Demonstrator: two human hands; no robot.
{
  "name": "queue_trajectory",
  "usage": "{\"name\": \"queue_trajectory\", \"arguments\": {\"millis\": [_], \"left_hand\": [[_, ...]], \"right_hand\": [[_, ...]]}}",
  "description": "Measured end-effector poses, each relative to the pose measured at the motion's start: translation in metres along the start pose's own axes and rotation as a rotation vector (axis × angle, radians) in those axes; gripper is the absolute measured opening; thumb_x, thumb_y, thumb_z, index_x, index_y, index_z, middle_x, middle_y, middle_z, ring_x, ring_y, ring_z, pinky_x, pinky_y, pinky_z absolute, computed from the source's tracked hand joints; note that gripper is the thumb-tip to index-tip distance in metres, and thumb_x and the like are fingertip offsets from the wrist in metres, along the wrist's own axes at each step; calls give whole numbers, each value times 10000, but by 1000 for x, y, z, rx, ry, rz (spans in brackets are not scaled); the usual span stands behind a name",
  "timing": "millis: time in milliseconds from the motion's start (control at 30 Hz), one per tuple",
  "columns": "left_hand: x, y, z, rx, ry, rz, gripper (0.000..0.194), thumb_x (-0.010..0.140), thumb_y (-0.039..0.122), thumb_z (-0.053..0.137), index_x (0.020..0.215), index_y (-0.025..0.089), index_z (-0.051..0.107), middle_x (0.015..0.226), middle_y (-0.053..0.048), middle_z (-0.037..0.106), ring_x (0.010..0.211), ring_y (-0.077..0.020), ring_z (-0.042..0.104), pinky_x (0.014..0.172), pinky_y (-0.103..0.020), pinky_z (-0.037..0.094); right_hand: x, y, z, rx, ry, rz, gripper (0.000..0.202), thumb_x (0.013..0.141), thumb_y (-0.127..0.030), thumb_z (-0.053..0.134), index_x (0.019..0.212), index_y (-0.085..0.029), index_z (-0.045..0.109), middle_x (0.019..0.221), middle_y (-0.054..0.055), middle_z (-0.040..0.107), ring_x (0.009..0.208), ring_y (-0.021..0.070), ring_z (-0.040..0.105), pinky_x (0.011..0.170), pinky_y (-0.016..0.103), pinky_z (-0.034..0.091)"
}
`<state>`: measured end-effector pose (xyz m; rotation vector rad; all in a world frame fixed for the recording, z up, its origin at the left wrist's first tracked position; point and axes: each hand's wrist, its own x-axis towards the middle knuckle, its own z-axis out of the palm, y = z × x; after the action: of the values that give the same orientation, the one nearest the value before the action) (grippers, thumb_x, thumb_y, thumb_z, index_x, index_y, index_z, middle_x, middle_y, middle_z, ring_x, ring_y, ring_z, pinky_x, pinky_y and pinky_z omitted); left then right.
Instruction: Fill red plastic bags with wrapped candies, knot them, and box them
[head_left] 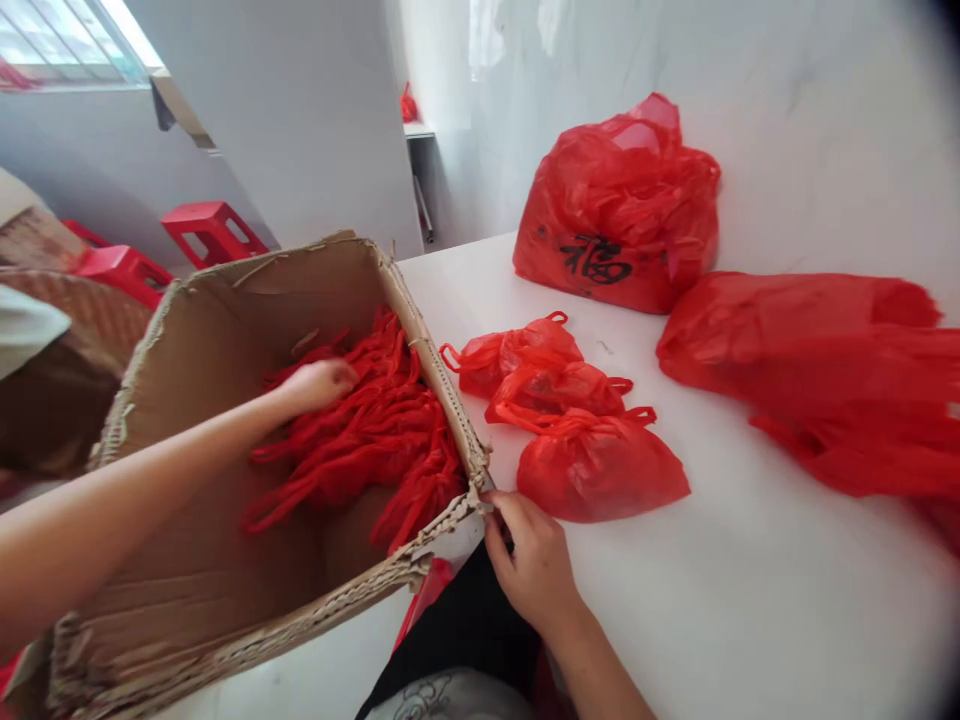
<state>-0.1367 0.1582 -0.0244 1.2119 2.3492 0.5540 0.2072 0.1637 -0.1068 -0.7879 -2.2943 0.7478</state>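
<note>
My left hand (322, 385) reaches into a large open cardboard box (469, 450) and is slightly blurred. Its fingers are curled against the red plastic bags (382, 400) heaped inside. What those fingers hold, if anything, is hidden. At the box's near right corner, my right hand (529, 555) pinches the torn cardboard rim between thumb and fingers. Just beyond it on the white table lie three small filled red plastic bags, the front one (600, 470) overlapping the middle one (559, 388), with the rear one (517, 350) behind.
A big red bag (615, 220) with a black character stands against the wall. Flattened red bags (810, 340) spread along the right of the white table (720, 600). Red plastic stools (214, 225) stand beyond the box. At the left edge a person's head (52, 400) is partly visible.
</note>
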Motion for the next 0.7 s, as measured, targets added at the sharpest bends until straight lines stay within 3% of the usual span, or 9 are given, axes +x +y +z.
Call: {"name": "queue_trajectory", "arguments": {"millis": [67, 133, 233, 300, 333, 433, 500, 633, 700], "left_hand": [[-7, 49, -14, 14, 241, 109, 203, 875, 361, 514, 999, 230, 608, 935, -6, 615, 1025, -301, 570, 930, -410, 400], [-30, 104, -12, -16, 346, 300, 239, 889, 424, 485, 1080, 308, 568, 1019, 41, 615, 964, -230, 581, 886, -338, 423], [-72, 181, 25, 162, 152, 822, 220, 904, 388, 473, 955, 261, 646, 940, -13, 672, 903, -229, 601, 773, -344, 452], [-85, 215, 64, 345, -23, 958, 308, 908, 459, 486, 1006, 229, 667, 1016, -71, 689, 995, -283, 588, 791, -387, 452], [-85, 227, 82, 410, -82, 931, 329, 890, 459, 525, 1026, 195, 668, 1032, -113, 688, 1034, -317, 577, 803, -411, 451], [-70, 243, 115, 471, -224, 836, 252, 792, 362, 673, 873, 124, 696, 896, -173, 701, 959, -357, 619, 745, -418, 467], [-61, 244, 111, 441, -304, 843, 192, 777, 342, 677, 793, 152, 694, 800, -109, 706, 810, -281, 657, 671, -352, 477], [-65, 227, 54, 135, -527, 799, 221, 794, 408, 622, 853, 204, 683, 828, 3, 705, 763, -171, 647, 673, -256, 496], [-72, 207, 16, -104, -465, 590, 259, 747, 428, 648, 838, 188, 680, 830, -3, 701, 793, -188, 651, 711, -287, 517]], "right_hand": [[1, -1, 0, -10, -5, 8, 198, 909, -166, 449, 1029, -192, 605, 824, 53, 658, 726, 181, 616, 664, 290, 476], [1, -2, 0, -23, -14, 9, 192, 902, -167, 454, 1006, -194, 612, 825, 54, 660, 734, 184, 617, 669, 289, 473], [1, -2, 1, -39, -18, 5, 186, 899, -166, 457, 991, -197, 616, 846, 54, 665, 761, 188, 620, 697, 292, 473], [-1, -1, 1, -54, -23, -5, 186, 899, -165, 460, 991, -201, 618, 854, 51, 665, 775, 190, 618, 713, 294, 471], [-2, -1, 1, -66, -23, -11, 185, 899, -166, 463, 993, -204, 618, 855, 49, 665, 778, 192, 615, 716, 296, 470], [-4, -1, 2, -114, -22, -28, 181, 894, -176, 477, 1003, -209, 618, 852, 43, 664, 770, 193, 611, 701, 297, 463], [-5, -2, 2, -142, -21, -33, 180, 892, -179, 482, 1006, -213, 618, 841, 39, 663, 758, 189, 610, 684, 289, 457], [-4, -2, 1, -160, -18, -47, 153, 893, -183, 493, 967, -216, 622, 831, 37, 663, 759, 185, 609, 688, 280, 451], [-4, -2, 0, -142, -9, -55, 145, 895, -178, 495, 958, -213, 621, 840, 40, 663, 766, 185, 604, 692, 279, 447]]}}
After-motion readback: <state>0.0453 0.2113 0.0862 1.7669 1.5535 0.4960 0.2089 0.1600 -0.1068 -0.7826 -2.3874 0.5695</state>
